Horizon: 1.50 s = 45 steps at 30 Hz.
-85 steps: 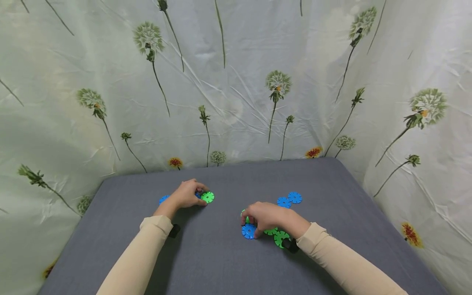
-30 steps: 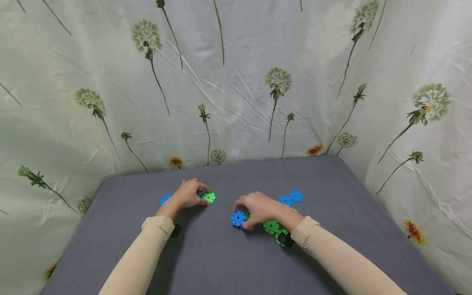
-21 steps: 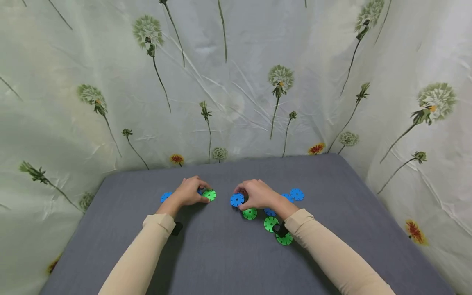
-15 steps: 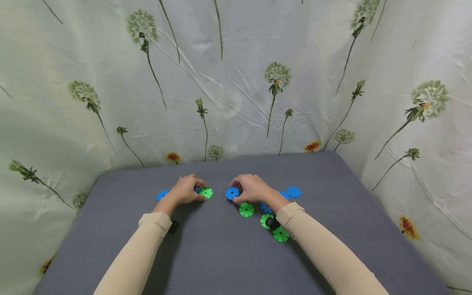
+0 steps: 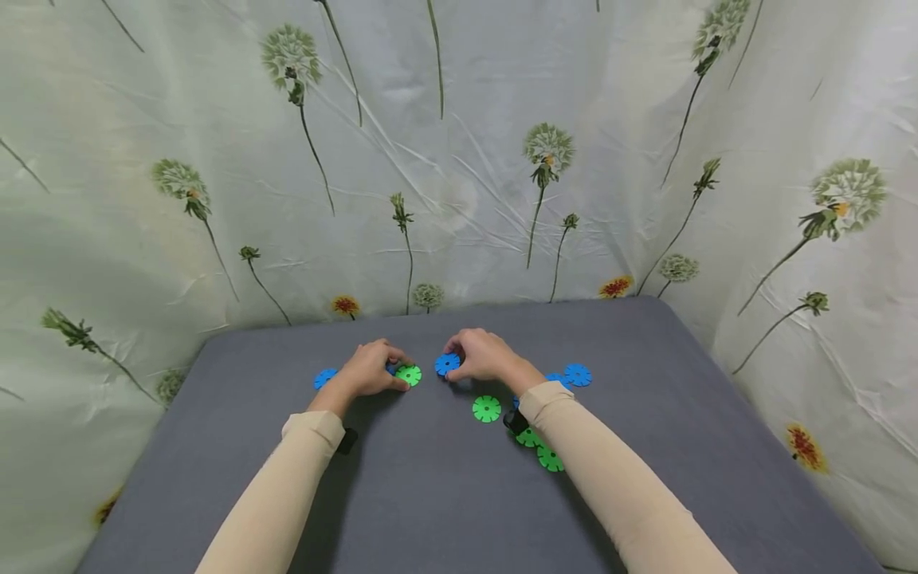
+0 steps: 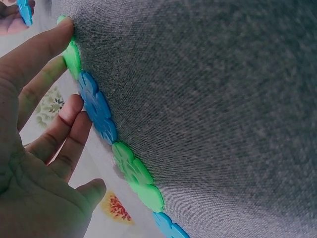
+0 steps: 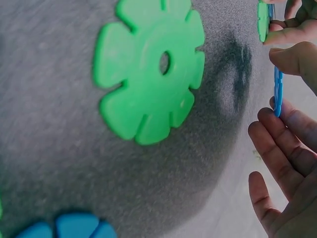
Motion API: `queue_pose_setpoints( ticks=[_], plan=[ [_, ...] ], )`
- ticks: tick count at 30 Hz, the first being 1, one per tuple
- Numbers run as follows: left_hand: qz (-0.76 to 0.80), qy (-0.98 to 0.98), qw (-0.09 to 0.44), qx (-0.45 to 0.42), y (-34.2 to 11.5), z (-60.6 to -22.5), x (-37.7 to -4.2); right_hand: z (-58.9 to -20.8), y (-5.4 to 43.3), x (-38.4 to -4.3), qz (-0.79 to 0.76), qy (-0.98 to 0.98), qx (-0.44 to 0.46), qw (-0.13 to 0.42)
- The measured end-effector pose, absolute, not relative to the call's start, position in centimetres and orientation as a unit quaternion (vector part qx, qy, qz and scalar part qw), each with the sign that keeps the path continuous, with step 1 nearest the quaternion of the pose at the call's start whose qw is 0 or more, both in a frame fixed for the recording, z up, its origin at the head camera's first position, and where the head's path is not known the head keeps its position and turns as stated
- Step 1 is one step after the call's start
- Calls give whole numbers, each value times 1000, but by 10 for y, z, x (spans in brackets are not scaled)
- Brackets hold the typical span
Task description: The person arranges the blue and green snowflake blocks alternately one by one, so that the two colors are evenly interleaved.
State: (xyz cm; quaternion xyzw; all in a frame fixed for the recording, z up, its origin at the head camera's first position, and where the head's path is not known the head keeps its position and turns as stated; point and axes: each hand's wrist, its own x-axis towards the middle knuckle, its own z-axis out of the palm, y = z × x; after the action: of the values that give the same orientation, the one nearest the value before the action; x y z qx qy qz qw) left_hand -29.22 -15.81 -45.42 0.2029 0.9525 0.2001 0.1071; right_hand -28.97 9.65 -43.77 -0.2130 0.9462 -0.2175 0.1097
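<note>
In the head view my left hand (image 5: pixel 367 370) pinches a bright green notched plastic disc (image 5: pixel 409 375) between thumb and index finger, at the right end of a row. The left wrist view shows that row lying on the cloth: the green disc (image 6: pixel 73 57), then a blue one (image 6: pixel 99 109), another green (image 6: pixel 137 176) and a blue (image 6: pixel 168 225). My right hand (image 5: pixel 486 355) pinches a blue notched disc (image 5: pixel 447 364) by its edges, a short gap right of the green one. The right wrist view shows this blue disc (image 7: pixel 278 91) edge-on, above the cloth.
A loose green disc (image 5: pixel 487 409) lies below the right hand. More green discs (image 5: pixel 551 458) lie beside the right forearm, which partly covers them. Blue discs (image 5: pixel 578 375) lie farther right. A patterned curtain (image 5: pixel 466 175) hangs behind the grey-covered table (image 5: pixel 430 494).
My right hand has picked up the blue disc beside the loose green one and carried it up and left, near the row's end. The left hand has stayed in place on its green disc.
</note>
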Motion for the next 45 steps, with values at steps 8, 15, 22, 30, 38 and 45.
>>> queue_pose_setpoints(
  ticks=[8,15,22,30,38,45],
  plan=[
    [208,951,112,201,-156,-453,-293,-443,91,-295,-206,948,-207,122],
    [208,951,112,200,-160,-454,-293,-446,83,-297,-187,954,-201,120],
    [211,950,111,200,-161,-454,-293,-447,75,-296,-170,959,-199,110],
    [217,948,110,203,-160,-453,-292,-444,70,-293,-142,965,-192,111],
    [225,946,112,204,-160,-456,-293,-444,66,-293,-135,965,-183,127],
    [231,945,109,206,-162,-458,-294,-442,64,-293,-132,965,-180,136]
  ],
)
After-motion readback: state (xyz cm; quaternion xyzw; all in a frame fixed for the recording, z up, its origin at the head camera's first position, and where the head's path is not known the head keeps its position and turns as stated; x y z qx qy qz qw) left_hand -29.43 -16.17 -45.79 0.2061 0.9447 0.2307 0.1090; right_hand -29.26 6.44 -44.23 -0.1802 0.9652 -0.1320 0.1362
